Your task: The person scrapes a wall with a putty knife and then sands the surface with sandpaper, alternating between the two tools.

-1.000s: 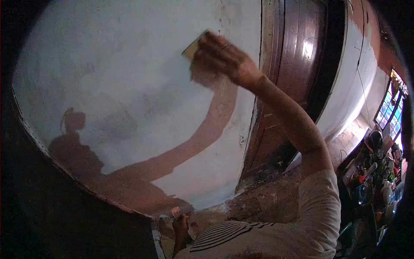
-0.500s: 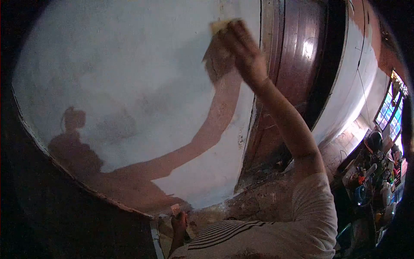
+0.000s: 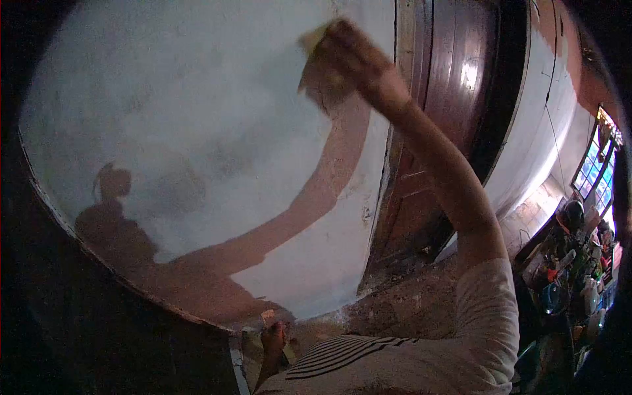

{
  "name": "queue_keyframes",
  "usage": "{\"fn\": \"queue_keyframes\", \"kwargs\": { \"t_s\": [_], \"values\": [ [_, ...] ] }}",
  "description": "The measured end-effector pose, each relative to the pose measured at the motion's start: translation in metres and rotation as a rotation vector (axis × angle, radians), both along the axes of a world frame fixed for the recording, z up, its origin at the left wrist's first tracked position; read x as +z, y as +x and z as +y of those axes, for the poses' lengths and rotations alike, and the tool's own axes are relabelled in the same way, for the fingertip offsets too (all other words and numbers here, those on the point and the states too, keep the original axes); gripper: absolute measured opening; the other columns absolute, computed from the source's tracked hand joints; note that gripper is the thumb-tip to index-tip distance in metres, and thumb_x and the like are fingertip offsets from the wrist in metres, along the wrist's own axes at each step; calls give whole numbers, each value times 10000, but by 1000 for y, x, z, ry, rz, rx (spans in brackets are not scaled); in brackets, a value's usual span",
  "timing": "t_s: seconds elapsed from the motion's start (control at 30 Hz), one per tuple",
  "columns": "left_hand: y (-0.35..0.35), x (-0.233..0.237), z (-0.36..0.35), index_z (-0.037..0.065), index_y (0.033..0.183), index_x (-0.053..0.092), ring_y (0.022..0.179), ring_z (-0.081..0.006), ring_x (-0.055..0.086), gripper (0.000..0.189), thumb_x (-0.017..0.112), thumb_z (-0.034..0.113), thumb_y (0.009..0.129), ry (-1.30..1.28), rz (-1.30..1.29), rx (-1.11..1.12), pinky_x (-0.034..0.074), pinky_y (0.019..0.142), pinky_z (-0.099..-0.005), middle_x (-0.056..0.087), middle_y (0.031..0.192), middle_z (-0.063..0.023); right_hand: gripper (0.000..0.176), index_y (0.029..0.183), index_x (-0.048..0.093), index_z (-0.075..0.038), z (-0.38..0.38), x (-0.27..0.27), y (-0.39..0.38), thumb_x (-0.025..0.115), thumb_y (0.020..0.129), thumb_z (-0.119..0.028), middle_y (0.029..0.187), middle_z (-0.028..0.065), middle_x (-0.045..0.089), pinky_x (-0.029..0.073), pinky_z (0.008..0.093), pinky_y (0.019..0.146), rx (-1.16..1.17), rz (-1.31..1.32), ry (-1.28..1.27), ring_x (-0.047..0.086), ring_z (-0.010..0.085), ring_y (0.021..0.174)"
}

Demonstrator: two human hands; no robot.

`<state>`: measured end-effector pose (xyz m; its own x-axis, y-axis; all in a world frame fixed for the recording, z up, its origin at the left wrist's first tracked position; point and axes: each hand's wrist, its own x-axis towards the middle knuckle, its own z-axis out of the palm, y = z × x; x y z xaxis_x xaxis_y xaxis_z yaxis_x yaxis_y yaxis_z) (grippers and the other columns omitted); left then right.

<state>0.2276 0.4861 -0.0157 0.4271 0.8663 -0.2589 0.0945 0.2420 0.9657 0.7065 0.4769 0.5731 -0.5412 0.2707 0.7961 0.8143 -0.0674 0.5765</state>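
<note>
My right hand [image 3: 359, 59] is raised high against the white wall [image 3: 217, 99], blurred by motion. Its fingers press a thin yellowish sheet, which looks like sandpaper [image 3: 312, 41], onto the surface. Low in the view, my left hand [image 3: 272, 341] is small and dim, closed round a small pale flat piece [image 3: 268, 315] whose kind I cannot make out. The shadow of my arm and head falls across the wall.
A dark wooden door [image 3: 454, 85] in its frame stands right of the wall. Far right, a cluttered heap of household items [image 3: 573, 263] lies below a bright window [image 3: 596, 161]. The wall's lower edge curves along the left.
My right hand with the sandpaper has slid a little left and up on the wall, tilting left. My left hand stays low at nearly the same spot.
</note>
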Motion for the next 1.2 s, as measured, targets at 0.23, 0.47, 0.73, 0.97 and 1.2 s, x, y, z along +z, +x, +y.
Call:
{"fn": "queue_keyframes", "kwargs": {
  "t_s": [0.23,0.47,0.73,0.97,1.2],
  "values": [
    [13,52,-19,71,826,655,478,-87,497,217,609,194,999,-1,-117,-48,406,429,-282,565,618,-6,507,1357,549,-208,8,1,-19,609,877,-57,1499,70,451,411,389,1142,-20,-86,93,380,292,1419],
    [-13,-11,-8,72,843,655,461,-97,493,224,644,250,979,-135,-209,77,403,421,-295,562,614,-6,686,1505,384,-164,3,12,-3,556,955,-538,1512,193,425,353,385,1143,30,205,280,439,325,1384],
    [-91,-111,-4,65,913,647,476,-114,501,189,629,239,985,-61,345,56,426,443,-306,576,646,-6,433,1365,572,-122,-5,-1,2,516,955,6,1528,113,418,340,385,1176,123,211,110,345,289,1443],
    [-176,-173,-52,61,981,633,489,-114,504,180,624,241,984,-139,786,-83,435,457,-303,588,672,-17,568,1471,420,-122,-1,-99,-59,518,935,38,1557,103,364,334,376,1190,-50,-66,-266,282,300,1470],
    [-237,-188,-85,58,1050,618,503,-115,506,196,619,242,982,-271,962,-64,443,472,-299,600,699,-28,625,1418,499,-124,-4,-84,-41,596,835,78,1554,101,369,361,390,1179,28,400,-75,308,328,1455]
  ]
}}
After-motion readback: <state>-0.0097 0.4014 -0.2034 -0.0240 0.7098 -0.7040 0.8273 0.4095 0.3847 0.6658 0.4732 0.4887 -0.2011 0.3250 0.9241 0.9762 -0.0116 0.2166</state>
